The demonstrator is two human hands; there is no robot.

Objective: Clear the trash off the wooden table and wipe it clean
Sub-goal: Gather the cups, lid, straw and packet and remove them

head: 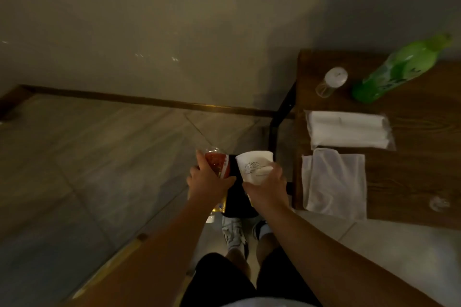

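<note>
Your left hand [207, 179] is gripping one red-labelled bottle [216, 164]; your right hand [268, 182] is gripping one white paper cup [253, 166]. The cup's print is showing no legible writing. One green bottle [396, 70] is standing far right on the wooden table [419, 164].

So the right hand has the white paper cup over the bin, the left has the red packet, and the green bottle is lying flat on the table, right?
Not quite: the head view shows the green bottle standing upright on the wooden table. The rest holds.
</note>
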